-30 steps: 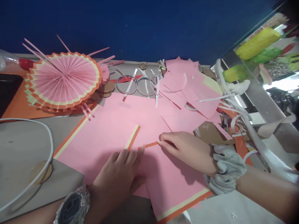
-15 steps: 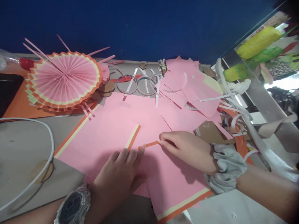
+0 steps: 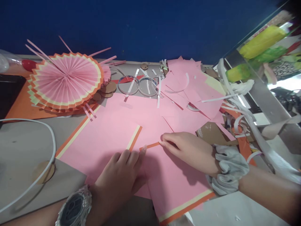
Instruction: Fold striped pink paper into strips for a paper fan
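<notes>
A pink paper sheet [image 3: 181,185] lies at an angle in front of me, with cream and orange bands along its lower edge. A narrow orange paper strip [image 3: 151,145] runs along its upper edge, between my two hands. My right hand [image 3: 185,149] pinches the strip's right end between thumb and fingertips. My left hand [image 3: 122,172] rests on the paper with fingers curled together, a fingertip pressing the strip's left end. Under that hand is a second, larger pink sheet [image 3: 94,141] with cream and orange banding. A short cream-and-orange strip [image 3: 135,137] sticks out beyond its knuckles.
A pleated pink, cream and orange paper rosette [image 3: 70,78] sits at the back left. Tape rolls [image 3: 128,85] and pink paper scraps [image 3: 188,84] lie at the back. A white cable [image 3: 50,135] curves at left beside a brown disc [image 3: 44,172]. Paper strips clutter the right.
Both hands keep their places on the orange strip. The whole view has shifted very slightly; nothing else visibly differs.
</notes>
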`<state>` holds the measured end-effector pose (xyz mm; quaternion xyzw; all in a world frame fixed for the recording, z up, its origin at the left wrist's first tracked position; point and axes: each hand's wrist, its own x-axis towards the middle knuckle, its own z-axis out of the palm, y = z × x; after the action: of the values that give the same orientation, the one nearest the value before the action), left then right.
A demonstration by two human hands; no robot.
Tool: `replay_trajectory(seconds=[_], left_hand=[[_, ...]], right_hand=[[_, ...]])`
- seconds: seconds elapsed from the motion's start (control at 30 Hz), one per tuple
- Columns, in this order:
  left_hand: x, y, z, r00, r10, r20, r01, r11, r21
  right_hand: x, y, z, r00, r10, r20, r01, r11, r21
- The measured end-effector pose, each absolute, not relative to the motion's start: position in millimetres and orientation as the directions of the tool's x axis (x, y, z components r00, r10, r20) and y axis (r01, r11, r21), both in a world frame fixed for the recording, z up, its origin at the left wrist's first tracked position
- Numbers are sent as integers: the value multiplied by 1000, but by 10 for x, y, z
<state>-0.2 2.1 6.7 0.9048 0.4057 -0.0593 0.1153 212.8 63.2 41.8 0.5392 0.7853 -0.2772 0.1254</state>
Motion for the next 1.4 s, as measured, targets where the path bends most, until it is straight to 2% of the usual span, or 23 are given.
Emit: replay_trajectory(seconds=[0.23, 0.37, 0.53, 0.63, 0.7, 0.93, 1.17, 1.3, 1.4], left_hand=[[25, -16, 75, 658, 737, -152, 752, -653, 89], [-16, -17, 88, 677, 729, -100, 735, -666, 129], [-88, -28, 75, 714, 698, 63, 673, -708, 212], [-96, -36, 42, 689, 693, 211, 657, -721, 222], [-93, -28, 14, 683, 686, 250, 652, -728, 215], [-114, -5, -88, 665, 744, 69, 722, -664, 194], [-111, -12, -81, 667, 744, 48, 723, -661, 198], [-102, -24, -63, 669, 743, 15, 727, -658, 198], [-98, -37, -43, 660, 751, -20, 739, -643, 202]], right_hand=[[2121, 621, 425, -359, 794, -491, 929, 256, -267], [2098, 641, 450, -368, 775, -514, 929, 285, -236], [2016, 671, 494, -435, 750, -498, 900, 354, -254], [1957, 692, 503, -517, 720, -463, 856, 419, -304], [1916, 706, 498, -555, 706, -440, 831, 457, -316], [1779, 762, 480, -568, 704, -427, 821, 523, -230], [1678, 844, 545, -516, 677, -526, 834, 536, -129], [1594, 870, 578, -488, 691, -533, 856, 498, -137], [1547, 876, 556, -474, 740, -478, 879, 431, -203]])
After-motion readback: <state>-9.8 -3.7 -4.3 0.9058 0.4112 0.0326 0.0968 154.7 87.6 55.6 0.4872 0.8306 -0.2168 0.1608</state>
